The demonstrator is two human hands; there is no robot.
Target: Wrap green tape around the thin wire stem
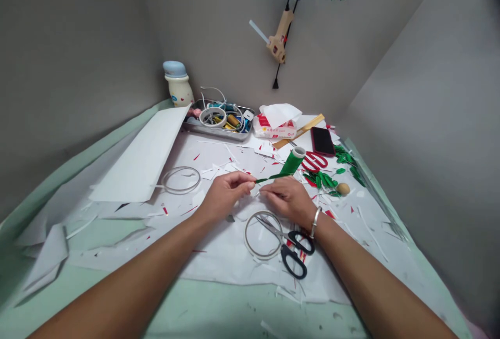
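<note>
Near the frame's centre, the left hand is clamped on a thin green-wrapped stem, pinching it between thumb and fingers. The right hand rests just beside it, its grip unclear. A roll of green tape sits above them. Black-handled scissors lie below on white paper.

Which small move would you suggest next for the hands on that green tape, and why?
I would probably draw the green tape gently taut with the right hand, because the left hand already pinches its narrow strip and the roll sits just beyond the fingers, with the strip running between the hands.
</note>
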